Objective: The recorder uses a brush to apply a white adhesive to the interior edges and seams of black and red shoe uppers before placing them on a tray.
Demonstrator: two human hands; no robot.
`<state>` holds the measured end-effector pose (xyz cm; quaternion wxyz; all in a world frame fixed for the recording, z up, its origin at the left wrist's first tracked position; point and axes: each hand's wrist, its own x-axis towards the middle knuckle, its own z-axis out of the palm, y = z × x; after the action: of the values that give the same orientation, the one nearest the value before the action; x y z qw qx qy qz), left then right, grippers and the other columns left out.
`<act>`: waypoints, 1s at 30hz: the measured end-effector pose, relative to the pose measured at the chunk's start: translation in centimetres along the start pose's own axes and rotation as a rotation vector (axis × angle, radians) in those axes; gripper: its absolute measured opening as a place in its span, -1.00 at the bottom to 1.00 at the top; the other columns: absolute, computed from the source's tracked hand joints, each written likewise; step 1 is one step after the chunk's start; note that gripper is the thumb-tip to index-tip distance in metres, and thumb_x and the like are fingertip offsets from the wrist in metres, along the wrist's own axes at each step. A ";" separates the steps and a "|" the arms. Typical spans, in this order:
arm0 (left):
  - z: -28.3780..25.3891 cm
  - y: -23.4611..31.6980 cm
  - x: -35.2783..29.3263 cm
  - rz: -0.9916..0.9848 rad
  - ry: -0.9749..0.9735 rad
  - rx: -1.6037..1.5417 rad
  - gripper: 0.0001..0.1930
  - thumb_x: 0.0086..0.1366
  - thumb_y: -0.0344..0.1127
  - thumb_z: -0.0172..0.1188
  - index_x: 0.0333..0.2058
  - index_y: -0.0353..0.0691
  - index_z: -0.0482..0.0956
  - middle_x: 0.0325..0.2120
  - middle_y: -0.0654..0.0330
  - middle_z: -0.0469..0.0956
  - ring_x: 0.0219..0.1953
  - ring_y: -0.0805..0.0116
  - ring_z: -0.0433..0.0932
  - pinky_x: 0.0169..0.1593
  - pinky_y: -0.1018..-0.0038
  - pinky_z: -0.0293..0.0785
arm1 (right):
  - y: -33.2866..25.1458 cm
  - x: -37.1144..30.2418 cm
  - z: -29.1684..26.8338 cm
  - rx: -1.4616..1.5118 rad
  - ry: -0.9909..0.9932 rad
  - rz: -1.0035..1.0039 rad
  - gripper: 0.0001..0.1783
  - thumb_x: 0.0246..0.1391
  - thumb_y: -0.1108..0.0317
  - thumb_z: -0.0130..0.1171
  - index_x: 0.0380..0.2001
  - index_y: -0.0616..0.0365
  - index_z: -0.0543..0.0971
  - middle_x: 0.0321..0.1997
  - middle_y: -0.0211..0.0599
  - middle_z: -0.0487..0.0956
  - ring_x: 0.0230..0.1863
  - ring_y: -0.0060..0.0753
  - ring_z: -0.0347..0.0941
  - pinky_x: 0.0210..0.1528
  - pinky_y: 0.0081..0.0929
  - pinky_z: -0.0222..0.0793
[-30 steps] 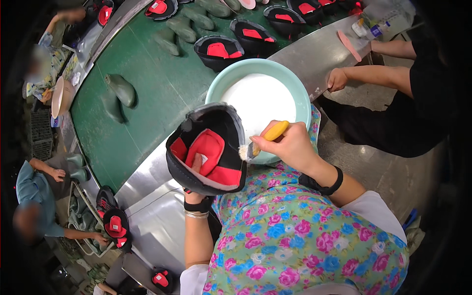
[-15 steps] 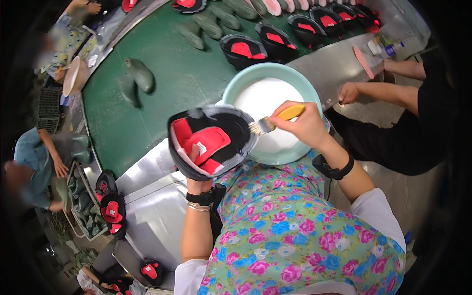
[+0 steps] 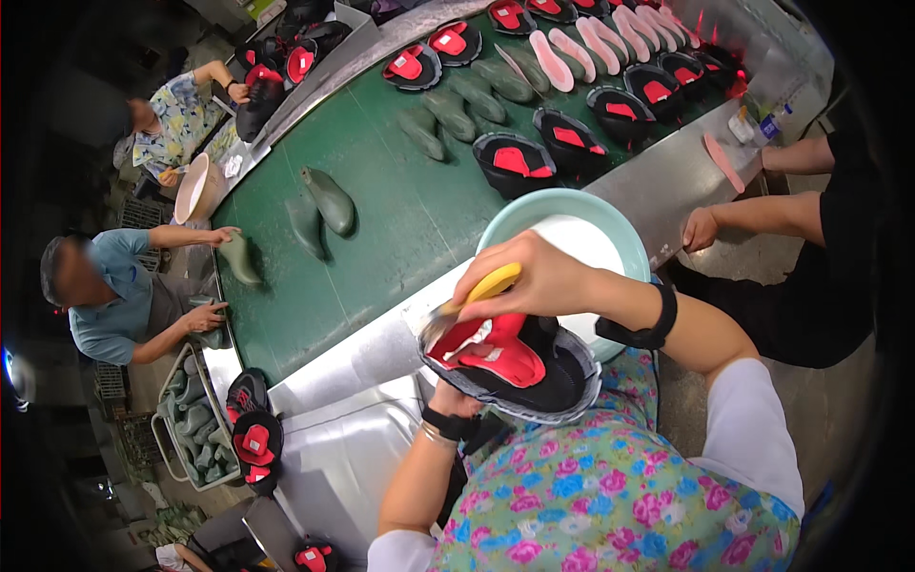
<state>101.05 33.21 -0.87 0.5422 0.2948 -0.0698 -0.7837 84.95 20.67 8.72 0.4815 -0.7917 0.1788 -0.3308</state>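
Green-topped and broad, our bench [image 3: 400, 229] curves across the workshop with a bare metal edge [image 3: 367, 324] on our side. Along its far part we see black-and-red shoe uppers [image 3: 513, 164] in rows, pink insoles [image 3: 551, 61] among them, and dark green shoe lasts [image 3: 448, 114]; two more lasts [image 3: 330, 201] lie by themselves nearer the left. Just before us, over the bench's edge, sits a pale green basin [image 3: 624, 214] of white liquid [image 3: 583, 232], partly hidden by our right hand [image 3: 534, 276]. Those right fingers are wrapped around the yellow handle of a brush [image 3: 496, 282], its bristles at the left rim of the tilted shoe upper [image 3: 562, 381] we hold up in front of the basin; we cannot tell whether they press on it. Our left hand [image 3: 456, 398] grasps that upper from below, a fingertip showing inside on the red lining. Across the bench, a person in a blue shirt [image 3: 119, 286] grips a green last [image 3: 238, 257] beside a crate [image 3: 164, 439] heaped with others.
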 end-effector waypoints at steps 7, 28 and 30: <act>-6.3 1.0 -0.9 -0.051 -0.009 0.192 -0.66 0.24 -0.18 0.10 -0.14 -0.34 0.51 -0.15 -0.01 0.53 -0.10 0.15 0.54 0.00 0.24 0.52 | 0.9 -5.1 -1.9 -0.146 0.268 0.552 -0.77 -0.10 0.29 0.30 -0.55 0.28 0.61 -0.66 -0.32 0.57 -0.65 -0.59 0.48 -0.55 -0.63 0.38; -7.9 11.3 -0.2 0.297 0.103 0.490 -0.53 0.27 -0.36 0.14 0.14 -0.19 0.28 0.00 0.15 0.46 -0.01 0.28 0.48 0.06 0.27 0.45 | 0.6 -9.4 -1.7 0.179 0.806 0.705 -0.80 0.02 0.38 0.25 -0.54 0.30 0.53 -0.63 -0.34 0.54 -0.67 -0.64 0.40 -0.63 -0.68 0.28; -7.6 13.5 3.2 0.361 0.357 0.629 -0.57 0.27 -0.40 0.06 0.10 -0.31 0.27 -0.06 0.11 0.46 -0.10 0.32 0.48 -0.06 0.42 0.46 | -0.1 -10.0 -1.9 0.236 0.887 0.681 -0.85 0.01 0.46 0.23 -0.55 0.31 0.52 -0.64 -0.29 0.53 -0.67 -0.61 0.41 -0.61 -0.68 0.30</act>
<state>115.27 26.53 -2.57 0.5582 0.5608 -0.2616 -0.5527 76.49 25.50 5.93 0.5251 -0.4158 0.5706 -0.4752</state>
